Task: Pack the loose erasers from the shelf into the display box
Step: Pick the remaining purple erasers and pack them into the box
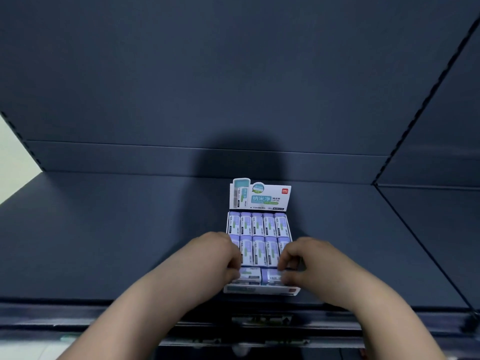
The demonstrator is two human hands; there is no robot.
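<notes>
Hands (262, 258) on box's (259, 291) front erasers (259, 275).

Two bare forearms, no sleeves, left hand (223, 255) and right hand (304, 261) ungloved, without rings or watch

display box (262, 289) header card (260, 194): "纳米净" | "VP195" | red "deli" logo
</notes>
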